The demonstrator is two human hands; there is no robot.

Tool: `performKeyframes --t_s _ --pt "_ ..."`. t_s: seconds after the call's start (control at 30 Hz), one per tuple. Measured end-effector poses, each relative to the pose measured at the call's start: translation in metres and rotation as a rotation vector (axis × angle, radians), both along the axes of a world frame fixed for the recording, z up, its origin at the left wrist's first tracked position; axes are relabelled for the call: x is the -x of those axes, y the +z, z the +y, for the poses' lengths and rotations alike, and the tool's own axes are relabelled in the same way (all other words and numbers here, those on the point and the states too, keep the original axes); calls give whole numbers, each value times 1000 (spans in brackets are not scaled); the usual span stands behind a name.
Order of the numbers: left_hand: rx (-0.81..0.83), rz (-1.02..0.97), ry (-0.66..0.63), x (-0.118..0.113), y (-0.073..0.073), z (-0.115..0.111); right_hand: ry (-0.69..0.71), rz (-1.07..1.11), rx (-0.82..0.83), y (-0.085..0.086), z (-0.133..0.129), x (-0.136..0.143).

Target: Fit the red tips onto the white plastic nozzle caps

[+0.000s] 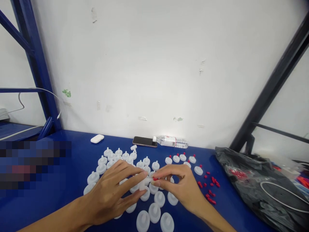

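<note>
My left hand is closed on a white plastic spout cap, its disc side held between thumb and fingers and its spout towards the right. My right hand pinches a small red tip at the end of that spout; whether the tip is pushed on I cannot tell. Beneath and around both hands lie several loose white spout caps, partly hidden by the fingers. Beyond my right hand stand several spout caps with red tips on them. Loose red tips are scattered right of that hand.
Along the wall lie a phone, a clear water bottle and a white case. A black plastic bag with a pale cord covers the right side of the blue tabletop. Blue frame posts rise at left.
</note>
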State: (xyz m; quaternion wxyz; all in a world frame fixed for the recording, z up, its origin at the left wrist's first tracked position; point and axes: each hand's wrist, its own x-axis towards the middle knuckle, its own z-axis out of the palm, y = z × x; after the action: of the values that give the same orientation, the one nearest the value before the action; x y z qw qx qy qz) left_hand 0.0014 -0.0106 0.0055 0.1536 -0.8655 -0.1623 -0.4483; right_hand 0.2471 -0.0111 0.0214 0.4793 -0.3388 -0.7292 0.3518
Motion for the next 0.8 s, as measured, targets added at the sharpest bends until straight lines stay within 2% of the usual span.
performKeyframes --t_s 0.23,0.43,0.63,0.8 --pt "-5 10 22 0 2 1 -20 -66 -27 -5 2 -1" --pt "-5 40 31 0 -2 7 -43 -296 -267 -13 5 -5" --pt "9 81 30 3 -6 7 -82 -586 -385 -13 -2 -3" --pt "20 63 118 3 -15 5 -92 -616 -451 -14 -6 2"
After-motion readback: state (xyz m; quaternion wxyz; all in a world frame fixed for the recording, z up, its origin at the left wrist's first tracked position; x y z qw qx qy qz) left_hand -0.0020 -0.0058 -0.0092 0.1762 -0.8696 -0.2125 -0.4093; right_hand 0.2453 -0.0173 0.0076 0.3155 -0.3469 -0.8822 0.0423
